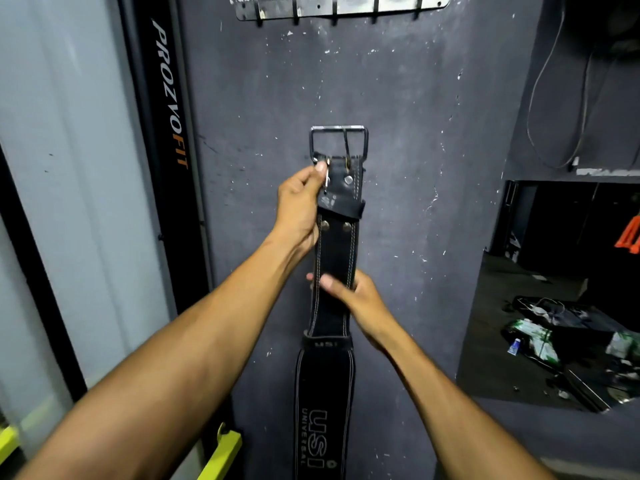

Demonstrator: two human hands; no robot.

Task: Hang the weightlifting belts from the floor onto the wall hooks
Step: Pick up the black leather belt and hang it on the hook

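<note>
Two bare hands hold one black leather weightlifting belt [334, 258] upright in front of the dark grey wall [398, 133], buckle end up. Our left hand [299, 206] pinches the belt's left edge just below the metal buckle [337, 142], thumb pressed on the front near a rivet and the fingers curled behind. Our right hand [356, 296] grips the strap lower down, thumb laid across the front face and fingers wrapped round the right edge. Between the two hands the strap runs straight, white double stitching along both sides. Below the right hand the belt widens into its padded back section, printed "USI UNIVERSAL", and runs out of the bottom of the view, so we cannot tell whether its lower end touches the floor.

High on the wall, at the top of the view, sits the metal hook rack [341, 5] with several black hooks along its lower edge; the buckle is well below it and apart from it. To the left stands a black upright post [169, 98] lettered "PROZVOFIT", with yellow-green brackets [221, 448] near its foot. On the right an opening in the wall shows a dim floor strewn with bags and clutter [554, 341], and cables [554, 98] hang down the wall above it.
</note>
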